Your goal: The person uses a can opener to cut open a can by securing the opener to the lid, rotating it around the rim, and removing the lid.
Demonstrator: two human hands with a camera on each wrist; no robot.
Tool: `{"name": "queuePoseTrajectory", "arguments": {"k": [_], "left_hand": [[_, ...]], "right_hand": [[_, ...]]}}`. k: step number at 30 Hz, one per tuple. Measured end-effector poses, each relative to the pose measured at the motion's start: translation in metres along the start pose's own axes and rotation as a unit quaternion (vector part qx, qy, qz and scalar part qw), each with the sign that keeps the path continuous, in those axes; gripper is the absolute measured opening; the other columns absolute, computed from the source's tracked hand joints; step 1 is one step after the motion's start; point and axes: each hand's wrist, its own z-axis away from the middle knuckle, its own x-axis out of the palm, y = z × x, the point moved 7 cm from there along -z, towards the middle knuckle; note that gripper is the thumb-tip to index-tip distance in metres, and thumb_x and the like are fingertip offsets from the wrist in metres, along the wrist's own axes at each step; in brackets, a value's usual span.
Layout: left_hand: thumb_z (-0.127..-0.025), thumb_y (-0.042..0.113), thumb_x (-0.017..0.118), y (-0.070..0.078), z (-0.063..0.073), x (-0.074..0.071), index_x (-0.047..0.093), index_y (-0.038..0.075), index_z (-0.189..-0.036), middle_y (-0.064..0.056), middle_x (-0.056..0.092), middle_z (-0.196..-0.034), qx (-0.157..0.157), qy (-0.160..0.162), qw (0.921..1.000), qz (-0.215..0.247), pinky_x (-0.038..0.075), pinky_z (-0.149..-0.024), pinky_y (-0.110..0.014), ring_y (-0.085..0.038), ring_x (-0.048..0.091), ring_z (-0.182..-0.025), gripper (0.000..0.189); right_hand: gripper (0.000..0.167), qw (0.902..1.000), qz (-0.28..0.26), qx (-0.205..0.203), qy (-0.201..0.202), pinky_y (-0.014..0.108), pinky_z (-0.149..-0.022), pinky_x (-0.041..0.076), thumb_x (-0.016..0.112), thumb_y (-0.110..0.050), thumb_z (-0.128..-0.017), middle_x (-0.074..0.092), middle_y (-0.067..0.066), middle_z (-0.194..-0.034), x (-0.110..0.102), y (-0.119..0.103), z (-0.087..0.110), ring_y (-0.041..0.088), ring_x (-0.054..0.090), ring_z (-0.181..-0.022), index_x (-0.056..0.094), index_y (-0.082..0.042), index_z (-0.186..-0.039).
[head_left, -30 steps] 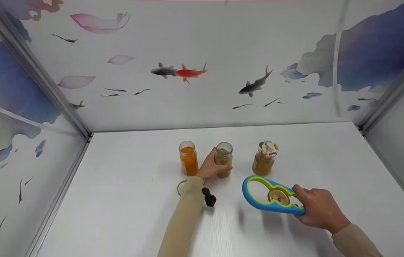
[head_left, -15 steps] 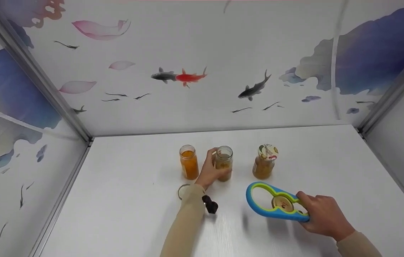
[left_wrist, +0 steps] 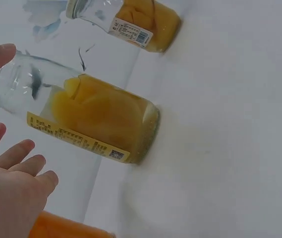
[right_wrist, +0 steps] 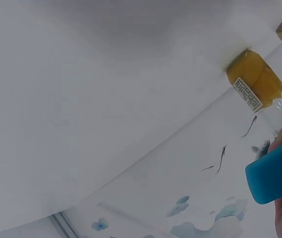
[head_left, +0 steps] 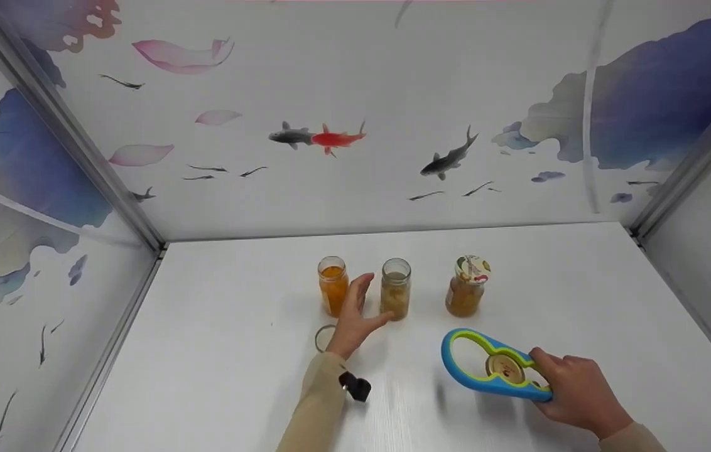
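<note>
My left hand [head_left: 355,320] is spread beside an uncapped glass jar of pale yellow fruit [head_left: 396,295]. In the left wrist view a gap shows between its fingers [left_wrist: 24,151] and that jar. Left of the hand stands an uncapped jar with orange contents [head_left: 333,289], partly covered by it. My right hand [head_left: 585,389] grips the narrow end of a blue and green jar opener [head_left: 465,376], held above the table. A gold lid [head_left: 505,368] sits in the opener's smaller ring. The jar with a patterned lid [head_left: 465,292] stands upright to the right.
A lid or thin ring [head_left: 324,338] lies on the white table [head_left: 217,370] by the left wrist, partly hidden by it. Printed walls [head_left: 343,194] border the table at the back and both sides.
My left hand has let go of the middle jar and drawn back to the left, its fingers spreading. The right hand with the opener has shifted slightly right and nearer.
</note>
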Motion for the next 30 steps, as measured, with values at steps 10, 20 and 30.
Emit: {"name": "queuePoseTrajectory", "arguments": {"k": [10,20,30], "left_hand": [[-0.086,0.005,0.073,0.004,0.032,-0.016,0.032,0.000,-0.144,-0.016,0.033,-0.151,-0.001,0.022,0.9972,0.072,0.016,-0.115,-0.039,-0.027,0.023,-0.142,0.072],[-0.088,0.009,0.071,0.008,0.051,-0.008,0.040,-0.004,-0.137,-0.022,0.041,-0.144,0.014,-0.022,0.9938,0.108,0.023,-0.113,-0.039,-0.030,0.033,-0.138,0.059],[-0.097,0.011,0.058,-0.015,0.061,0.033,0.049,-0.001,-0.130,-0.015,0.052,-0.132,-0.064,-0.071,0.9777,0.187,0.047,-0.096,-0.045,-0.032,0.048,-0.126,0.036]], "right_hand": [[0.052,0.9994,-0.010,0.025,-0.022,0.025,-0.047,0.040,0.085,-0.029,-0.059,0.061,-0.005,-0.065,0.005,-0.002,-0.003,0.008,0.037,-0.048,0.057,-0.012,-0.098],[0.050,0.9989,-0.032,0.033,-0.010,0.027,-0.049,0.041,0.085,-0.029,-0.062,0.063,-0.004,-0.070,0.009,-0.014,-0.013,0.009,0.039,-0.050,0.058,-0.012,-0.100],[0.048,0.9983,-0.047,0.030,-0.016,0.027,-0.051,0.043,0.085,-0.030,-0.063,0.059,-0.005,-0.067,0.019,-0.032,-0.028,0.009,0.039,-0.050,0.059,-0.012,-0.099]]}}
